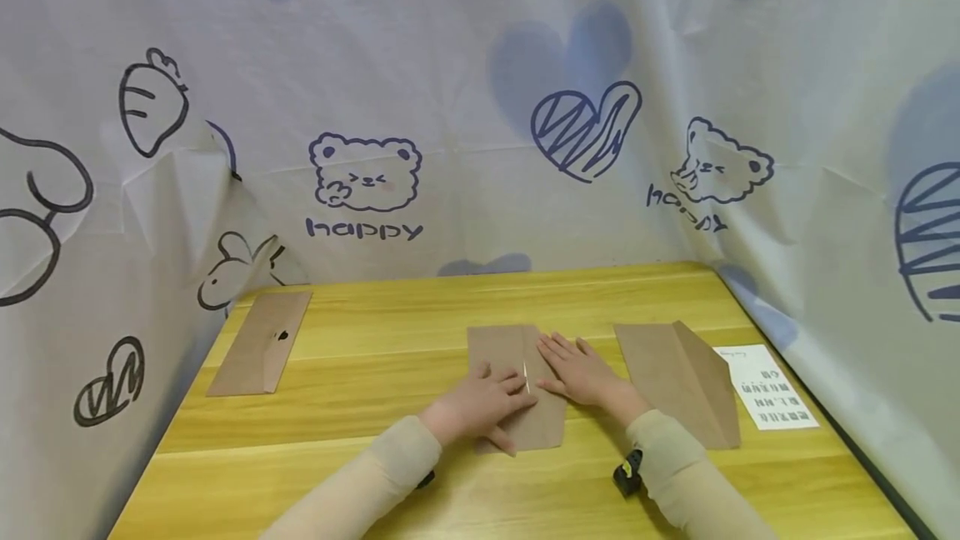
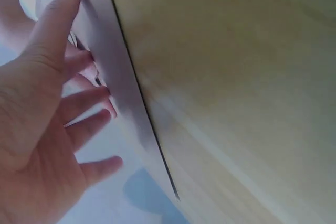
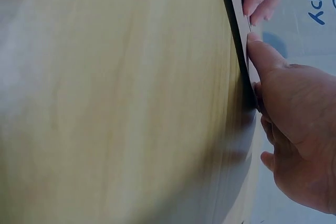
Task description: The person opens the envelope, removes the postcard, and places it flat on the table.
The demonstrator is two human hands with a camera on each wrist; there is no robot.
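Note:
A brown paper envelope [image 1: 542, 430] lies at the middle of the table, its flap folded over along the right side. My left hand [image 1: 482, 403] rests on it with spread fingers, the thumb near its lower edge. Across the flap's upper right part, my right hand [image 1: 583, 369] lies with fingers extended. A thin white sliver [image 1: 527, 377] shows at the flap's edge between the hands. In the left wrist view, the left thumb [image 2: 58, 19] touches the envelope's near corner. The right thumb [image 3: 265, 53] presses at the paper's edge in the right wrist view.
Right of the hands lies another brown envelope [image 1: 660, 382] with its flap spread out. A white card with printed characters [image 1: 776, 398] sits partly beneath it. At the far left is a closed brown envelope [image 1: 251, 348] with a small black mark. Patterned white curtains [image 1: 465, 107] surround the table.

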